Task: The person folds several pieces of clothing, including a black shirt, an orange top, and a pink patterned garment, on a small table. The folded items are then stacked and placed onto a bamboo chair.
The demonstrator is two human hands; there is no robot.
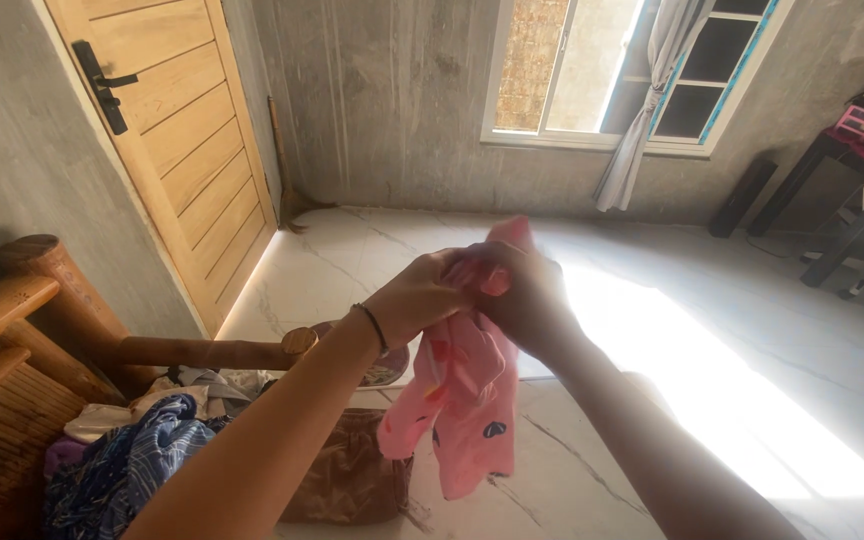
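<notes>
I see a small pink garment held up in the air above the floor, bunched at its top where both hands grip it. It is soft, light pink cloth scattered with small red, orange and dark heart-like marks. The rest hangs down loose and crumpled, with a narrow strip poking up above the grip.

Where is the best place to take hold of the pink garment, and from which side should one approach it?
Probably the bunched top edge of the pink garment, approached from both sides at once, as the left hand and right hand do now. The cloth hangs limp below them, so a grip high up seems to let it fall straight.
</notes>
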